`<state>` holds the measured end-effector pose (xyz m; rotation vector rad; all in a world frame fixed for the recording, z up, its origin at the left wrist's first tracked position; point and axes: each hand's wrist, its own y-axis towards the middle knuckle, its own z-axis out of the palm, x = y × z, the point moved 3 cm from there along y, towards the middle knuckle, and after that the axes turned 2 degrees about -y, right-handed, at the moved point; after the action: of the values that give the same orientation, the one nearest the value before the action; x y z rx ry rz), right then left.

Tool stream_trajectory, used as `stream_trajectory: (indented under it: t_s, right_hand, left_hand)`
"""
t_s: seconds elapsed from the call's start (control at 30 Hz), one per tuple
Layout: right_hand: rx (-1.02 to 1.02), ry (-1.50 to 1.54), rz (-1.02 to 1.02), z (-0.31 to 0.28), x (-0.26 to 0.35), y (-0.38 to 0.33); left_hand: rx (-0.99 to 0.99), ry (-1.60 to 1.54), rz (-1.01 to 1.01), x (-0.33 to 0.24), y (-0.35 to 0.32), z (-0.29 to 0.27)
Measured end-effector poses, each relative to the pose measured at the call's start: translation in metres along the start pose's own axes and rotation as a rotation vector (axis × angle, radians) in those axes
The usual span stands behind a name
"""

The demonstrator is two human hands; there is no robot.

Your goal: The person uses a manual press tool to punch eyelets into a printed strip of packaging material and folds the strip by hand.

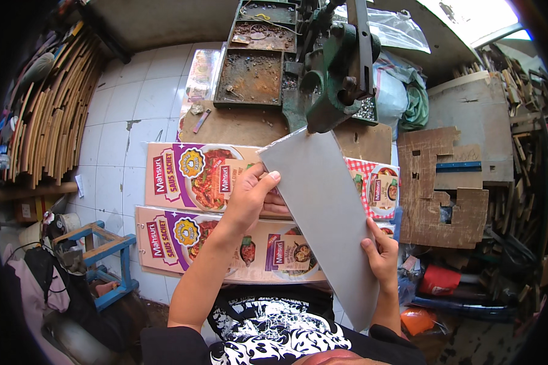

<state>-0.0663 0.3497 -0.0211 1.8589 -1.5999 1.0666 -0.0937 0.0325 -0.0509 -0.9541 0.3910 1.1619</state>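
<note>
A long grey flat panel (326, 207) lies slantwise in both my hands, its far corner beneath the head of a green hand press (332, 94). My left hand (254, 193) grips the panel's left edge near that corner, thumb on top and the other fingers partly hidden underneath. Lower down, my right hand (380, 252) holds the right edge, with the thumb on the upper face. Under the panel, two stacks of printed food-picture boards lie on the table, a farther stack (164, 198) and a nearer stack (164, 264).
A compartmented metal tray (280, 79) with small metal bits adjoins the press. A small pink lighter-like stick (202, 120) lies on the brown worktop (256, 125). At left are stacked thin boards (58, 115) and a blue stool (128, 261); at right, cut plywood pieces (417, 188).
</note>
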Motion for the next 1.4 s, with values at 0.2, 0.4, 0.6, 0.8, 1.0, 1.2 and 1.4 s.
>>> stream_trajectory:
  t_s: [0.2,0.4,0.6,0.8,1.0,1.2,1.4]
  right_hand:
    - [0.014,0.018,0.011,0.0024,0.0024,-0.0007]
    - [0.017,0.002,0.001,0.0008,0.0059,-0.0008]
    - [0.007,0.012,-0.013,0.0013,0.0079,-0.0001]
    - [0.028,-0.018,0.014,-0.0004,0.0066,0.0003]
    - [0.022,0.022,0.024,0.0012,0.0030,-0.0005]
    - [0.028,0.051,0.025,0.0015,0.0039,-0.0001]
    - [0.028,0.057,0.022,0.0022,0.0017,-0.0001]
  left_hand:
    - [0.019,-0.009,0.012,0.0064,0.0027,-0.0050]
    - [0.008,0.009,0.015,0.0016,0.0004,-0.0003]
    - [0.017,0.010,0.022,0.0006,0.0005,0.0005]
    - [0.014,0.012,0.021,0.0035,0.0017,-0.0016]
    - [0.008,0.008,0.018,0.0029,0.0007,-0.0014]
    - [0.004,0.008,0.022,0.0021,0.0000,-0.0010]
    - [0.002,0.005,0.013,0.0029,0.0004,-0.0010]
